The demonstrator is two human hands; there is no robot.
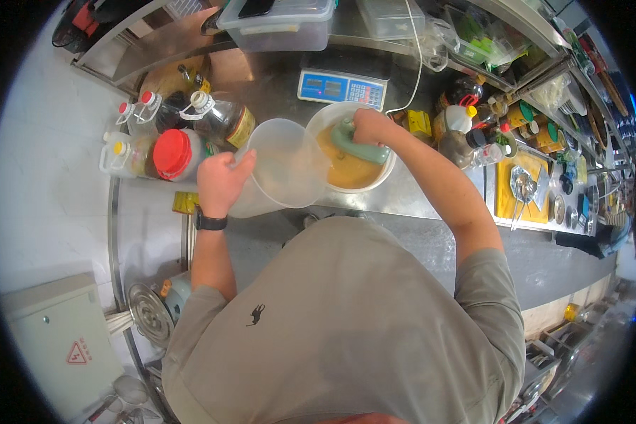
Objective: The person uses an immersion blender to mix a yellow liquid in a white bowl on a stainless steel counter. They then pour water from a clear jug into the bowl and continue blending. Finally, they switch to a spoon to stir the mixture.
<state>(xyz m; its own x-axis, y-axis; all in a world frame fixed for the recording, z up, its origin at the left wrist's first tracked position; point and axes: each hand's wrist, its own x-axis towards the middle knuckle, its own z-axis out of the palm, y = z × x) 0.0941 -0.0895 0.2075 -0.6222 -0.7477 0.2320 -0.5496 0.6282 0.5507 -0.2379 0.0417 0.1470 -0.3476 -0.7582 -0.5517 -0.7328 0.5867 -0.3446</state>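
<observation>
My left hand [223, 177], with a dark watch on its wrist, grips the rim of a translucent plastic bucket [249, 199]. That bucket leans with its round mouth toward a white tub [314, 123], and the two rims overlap in view. Orange-brown liquid [352, 175] fills the lower part of the tub. Over it, my right hand [372, 127] is closed around a green plastic scoop [368, 152]. Part of the scoop is hidden behind my fingers, so I cannot tell what is in it.
Behind the tub stands a blue-faced digital scale [342, 87] on the steel worktop [403, 188]. A red-lidded jar [172, 153] and several bottles crowd the left. More bottles, a yellow box [418, 123] and a yellow cutting board [509, 196] are on the right. A white cable [417, 79] hangs behind.
</observation>
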